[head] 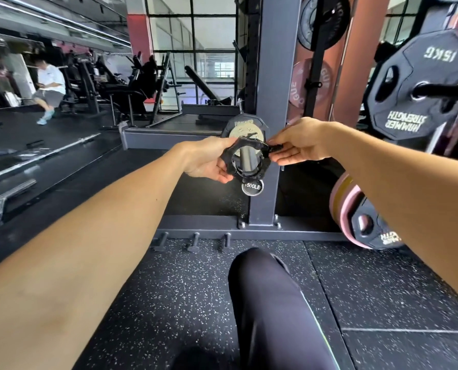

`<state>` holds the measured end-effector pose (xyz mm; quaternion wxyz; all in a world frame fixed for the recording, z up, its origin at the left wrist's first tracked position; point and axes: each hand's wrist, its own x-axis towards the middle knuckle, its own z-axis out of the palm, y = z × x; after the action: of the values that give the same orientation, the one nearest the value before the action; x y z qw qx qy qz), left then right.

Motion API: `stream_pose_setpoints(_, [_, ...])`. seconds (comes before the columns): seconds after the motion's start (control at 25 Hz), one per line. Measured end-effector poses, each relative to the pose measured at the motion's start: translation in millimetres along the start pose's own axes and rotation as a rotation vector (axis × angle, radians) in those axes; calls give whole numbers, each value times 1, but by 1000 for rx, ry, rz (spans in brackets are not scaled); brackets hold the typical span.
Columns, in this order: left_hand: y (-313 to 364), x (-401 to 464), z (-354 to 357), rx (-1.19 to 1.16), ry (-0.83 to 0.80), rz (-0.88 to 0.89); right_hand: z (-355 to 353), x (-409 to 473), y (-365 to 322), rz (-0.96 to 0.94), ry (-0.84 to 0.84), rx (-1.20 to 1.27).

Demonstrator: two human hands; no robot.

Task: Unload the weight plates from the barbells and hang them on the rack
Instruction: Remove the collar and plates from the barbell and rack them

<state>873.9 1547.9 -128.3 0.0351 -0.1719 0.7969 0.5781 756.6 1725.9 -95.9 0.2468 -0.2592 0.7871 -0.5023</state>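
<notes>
Left hand grips barbell collar, right hand pinches its lever — flip fully (then slide straight off) the sleeve.

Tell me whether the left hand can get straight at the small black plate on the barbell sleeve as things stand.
Probably not yet. The left hand holds the black collar, which rings the barbell sleeve in front of the small plate, and the right hand pinches its lever. The collar likely has to come off first.
</notes>
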Motion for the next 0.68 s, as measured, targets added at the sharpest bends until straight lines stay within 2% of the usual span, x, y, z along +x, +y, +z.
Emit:
stream_pose_setpoints(0.16, [-1, -8, 11, 65, -87, -67, 2, -8, 6, 75, -2, -10])
stream_pose_setpoints(0.28, [-6, -7, 23, 82, -89, -148, 6, -7, 19, 157, -16, -25])
stream_pose_setpoints(0.52, [-23, 14, 38, 5, 65, -176, 16, 11, 46, 275, 12, 33])
stream_pose_setpoints(0.68, [-32, 36, 46, -116, 199, -87, 23, 26, 61, 330, 50, 198])
